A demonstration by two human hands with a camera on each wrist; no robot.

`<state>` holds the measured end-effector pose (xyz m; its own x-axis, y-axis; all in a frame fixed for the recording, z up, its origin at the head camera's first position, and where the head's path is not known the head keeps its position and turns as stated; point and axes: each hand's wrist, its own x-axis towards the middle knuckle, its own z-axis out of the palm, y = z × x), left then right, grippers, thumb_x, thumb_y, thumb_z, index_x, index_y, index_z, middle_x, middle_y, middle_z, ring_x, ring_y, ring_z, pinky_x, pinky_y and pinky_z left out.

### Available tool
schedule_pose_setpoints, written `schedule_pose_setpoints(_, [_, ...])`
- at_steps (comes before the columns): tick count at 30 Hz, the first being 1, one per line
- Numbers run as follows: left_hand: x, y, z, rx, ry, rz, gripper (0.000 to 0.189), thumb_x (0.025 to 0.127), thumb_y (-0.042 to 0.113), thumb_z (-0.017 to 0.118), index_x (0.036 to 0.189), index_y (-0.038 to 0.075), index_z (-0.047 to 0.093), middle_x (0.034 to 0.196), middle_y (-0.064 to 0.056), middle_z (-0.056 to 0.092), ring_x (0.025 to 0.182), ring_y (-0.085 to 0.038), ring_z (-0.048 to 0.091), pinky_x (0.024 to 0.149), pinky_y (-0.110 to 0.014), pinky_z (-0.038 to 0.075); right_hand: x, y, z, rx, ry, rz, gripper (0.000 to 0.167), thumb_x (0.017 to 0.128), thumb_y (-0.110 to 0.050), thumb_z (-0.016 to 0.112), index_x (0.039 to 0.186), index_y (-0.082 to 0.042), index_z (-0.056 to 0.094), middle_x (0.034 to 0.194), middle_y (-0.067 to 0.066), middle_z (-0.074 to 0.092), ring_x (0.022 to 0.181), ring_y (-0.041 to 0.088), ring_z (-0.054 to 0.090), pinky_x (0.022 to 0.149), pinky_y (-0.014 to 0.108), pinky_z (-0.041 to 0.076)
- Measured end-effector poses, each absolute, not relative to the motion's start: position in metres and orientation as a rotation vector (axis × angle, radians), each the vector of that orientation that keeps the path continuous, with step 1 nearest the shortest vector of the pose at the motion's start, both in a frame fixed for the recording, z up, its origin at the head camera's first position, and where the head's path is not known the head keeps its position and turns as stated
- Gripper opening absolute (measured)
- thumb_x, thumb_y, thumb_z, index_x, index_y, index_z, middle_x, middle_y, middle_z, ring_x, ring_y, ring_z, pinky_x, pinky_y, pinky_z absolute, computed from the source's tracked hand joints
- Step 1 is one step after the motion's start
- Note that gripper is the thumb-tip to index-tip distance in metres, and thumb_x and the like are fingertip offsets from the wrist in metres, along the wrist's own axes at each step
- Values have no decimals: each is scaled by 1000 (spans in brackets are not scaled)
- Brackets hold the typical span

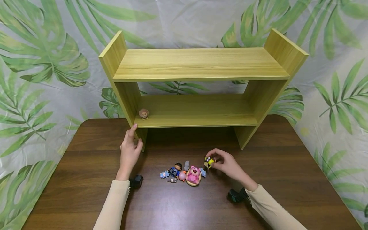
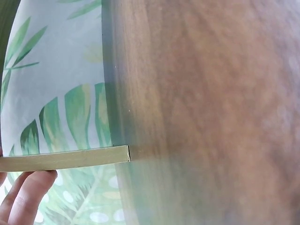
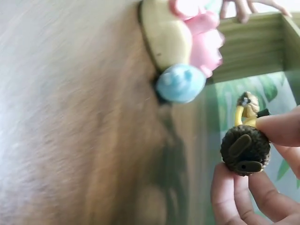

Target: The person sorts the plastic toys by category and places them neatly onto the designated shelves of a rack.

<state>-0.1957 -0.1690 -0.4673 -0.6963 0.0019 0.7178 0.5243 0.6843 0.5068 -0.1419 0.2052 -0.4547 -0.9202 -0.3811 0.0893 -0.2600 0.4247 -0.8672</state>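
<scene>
My left hand (image 1: 130, 152) grips the front edge of the wooden shelf's left side panel (image 1: 143, 140). In the left wrist view, its fingers (image 2: 33, 194) lie along one face of that panel. My right hand (image 1: 227, 162) pinches a small yellow and dark figurine (image 1: 209, 162) with big eyes between thumb and fingers. The right wrist view shows the figurine's round dark underside (image 3: 245, 150) with two feet. Left of this hand lie a pink bear figurine (image 1: 193, 175) on a cream base and a small blue figurine (image 1: 203, 172).
A tan animal figurine (image 1: 143, 113) stands at the left end of the middle shelf board (image 1: 198, 111). On the brown table (image 1: 178, 207) are a dark-haired doll figure (image 1: 174, 171), a pink round toy (image 1: 182, 176) and several small grey and blue figurines (image 1: 172, 180).
</scene>
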Motion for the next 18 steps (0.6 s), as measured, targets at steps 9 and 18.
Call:
schedule_pose_setpoints(9, [-195, -169, -466, -403, -2171, -939, 82, 81, -16, 57, 144, 32, 32, 108, -16, 53, 50, -2, 24, 44, -27, 36, -144, 200, -440, -612, 2432, -1696, 25, 86, 4, 64, 110, -2, 60, 105, 15, 63, 94, 28, 63, 75, 30, 51])
schedule_pose_setpoints(18, [-196, -169, -467, -406, -2165, -933, 83, 81, -16, 56, 144, 32, 32, 107, -16, 53, 51, -5, 27, 44, -29, 37, -144, 194, -429, -606, 2412, -1751, 25, 87, 4, 64, 110, -1, 58, 106, 16, 58, 90, 26, 60, 72, 28, 51])
